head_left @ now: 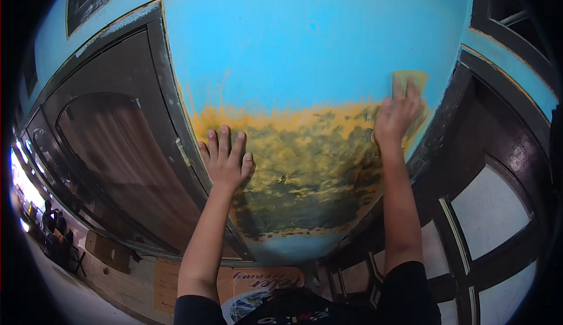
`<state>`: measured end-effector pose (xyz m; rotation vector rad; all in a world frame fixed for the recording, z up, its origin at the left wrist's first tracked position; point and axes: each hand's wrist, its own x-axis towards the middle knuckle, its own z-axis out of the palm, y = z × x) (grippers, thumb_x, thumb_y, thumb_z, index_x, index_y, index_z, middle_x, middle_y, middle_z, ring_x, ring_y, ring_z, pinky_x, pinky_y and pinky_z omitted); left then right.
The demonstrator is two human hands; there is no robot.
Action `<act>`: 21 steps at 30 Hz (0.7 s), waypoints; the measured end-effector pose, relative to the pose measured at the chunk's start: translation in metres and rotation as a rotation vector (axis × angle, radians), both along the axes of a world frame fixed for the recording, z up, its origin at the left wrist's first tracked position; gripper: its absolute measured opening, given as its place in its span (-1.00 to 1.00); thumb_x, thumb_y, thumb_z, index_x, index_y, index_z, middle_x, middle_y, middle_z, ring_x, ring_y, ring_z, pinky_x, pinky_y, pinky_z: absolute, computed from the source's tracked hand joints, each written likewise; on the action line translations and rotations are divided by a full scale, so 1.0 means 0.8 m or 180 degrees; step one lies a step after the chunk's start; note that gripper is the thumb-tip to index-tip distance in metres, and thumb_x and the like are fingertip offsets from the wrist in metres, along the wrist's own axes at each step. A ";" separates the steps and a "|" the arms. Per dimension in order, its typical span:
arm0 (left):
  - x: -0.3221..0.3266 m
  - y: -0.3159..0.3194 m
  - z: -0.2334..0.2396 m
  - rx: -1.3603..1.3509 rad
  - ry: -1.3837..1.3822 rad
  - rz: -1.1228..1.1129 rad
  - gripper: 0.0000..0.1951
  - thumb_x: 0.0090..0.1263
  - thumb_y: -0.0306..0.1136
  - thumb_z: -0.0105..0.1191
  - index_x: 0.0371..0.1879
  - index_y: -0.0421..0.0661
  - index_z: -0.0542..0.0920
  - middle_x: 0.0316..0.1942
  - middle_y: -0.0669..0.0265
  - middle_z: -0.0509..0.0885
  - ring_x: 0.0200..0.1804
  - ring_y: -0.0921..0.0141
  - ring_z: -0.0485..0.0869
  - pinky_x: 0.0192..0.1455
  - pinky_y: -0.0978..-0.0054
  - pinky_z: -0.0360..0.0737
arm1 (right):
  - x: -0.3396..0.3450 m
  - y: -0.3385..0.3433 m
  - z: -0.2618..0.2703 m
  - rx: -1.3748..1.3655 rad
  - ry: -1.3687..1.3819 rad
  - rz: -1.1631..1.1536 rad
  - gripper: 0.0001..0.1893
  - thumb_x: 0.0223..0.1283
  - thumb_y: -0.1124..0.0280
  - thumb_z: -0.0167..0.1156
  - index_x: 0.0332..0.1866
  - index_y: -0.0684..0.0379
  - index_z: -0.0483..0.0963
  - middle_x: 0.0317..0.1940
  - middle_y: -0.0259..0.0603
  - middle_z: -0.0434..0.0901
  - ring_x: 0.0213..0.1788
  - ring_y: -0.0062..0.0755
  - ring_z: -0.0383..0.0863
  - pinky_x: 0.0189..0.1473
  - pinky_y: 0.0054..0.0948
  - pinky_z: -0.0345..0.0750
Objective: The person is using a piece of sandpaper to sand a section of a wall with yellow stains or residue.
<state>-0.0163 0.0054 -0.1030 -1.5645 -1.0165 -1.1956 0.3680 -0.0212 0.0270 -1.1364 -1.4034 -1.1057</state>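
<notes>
A wall point(316, 52) fills the middle of the head view, blue above, with a rough yellow and dark patch point(308, 162) below where paint is worn or stained. My left hand point(225, 162) rests flat on the left part of this patch near the door frame, fingers spread, holding nothing. At the upper right, my right hand point(398, 114) presses a thin yellowish sheet point(418, 78), perhaps sandpaper, against the wall. The sheet lies flat beneath my fingertips over the blue paint, just above the patch's top edge. My right fingers look slightly blurred.
A dark wooden door point(123, 127) with a curtained pane stands at left, its frame edged in chipped paint. Another dark door point(488, 193) with pale panels is at right. Printed orange cardboard point(264, 276) lies on the floor below, and a brown wooden object point(107, 250) sits at lower left.
</notes>
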 end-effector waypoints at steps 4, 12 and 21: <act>-0.002 -0.002 -0.002 -0.0071 0.0004 -0.0018 -0.46 0.47 0.01 -0.20 0.43 0.24 0.37 0.54 0.22 0.16 0.60 0.09 -0.02 0.57 -0.06 -0.23 | 0.003 0.000 -0.008 0.0163 0.0589 -0.0135 -0.52 0.44 0.24 -0.07 0.43 -0.02 0.31 0.49 -0.14 0.16 0.54 0.04 0.02 0.48 0.17 -0.13; -0.002 -0.002 0.000 -0.0018 -0.0002 -0.0018 -0.48 0.51 0.03 -0.23 0.41 0.22 0.39 0.53 0.21 0.19 0.59 0.09 0.00 0.57 -0.07 -0.21 | 0.044 0.002 -0.017 0.0479 0.0676 -0.0009 -0.55 0.45 0.26 -0.10 0.41 -0.04 0.33 0.48 -0.10 0.19 0.52 0.08 0.05 0.48 0.16 -0.08; 0.000 -0.008 0.004 -0.0285 -0.0049 -0.0082 -0.45 0.46 0.01 -0.11 0.41 0.18 0.39 0.55 0.15 0.14 0.60 0.05 -0.05 0.55 -0.12 -0.22 | 0.029 -0.003 -0.020 0.0319 0.0957 0.0070 -0.51 0.41 0.24 -0.04 0.43 -0.04 0.29 0.51 -0.11 0.12 0.54 0.10 -0.02 0.49 0.21 -0.14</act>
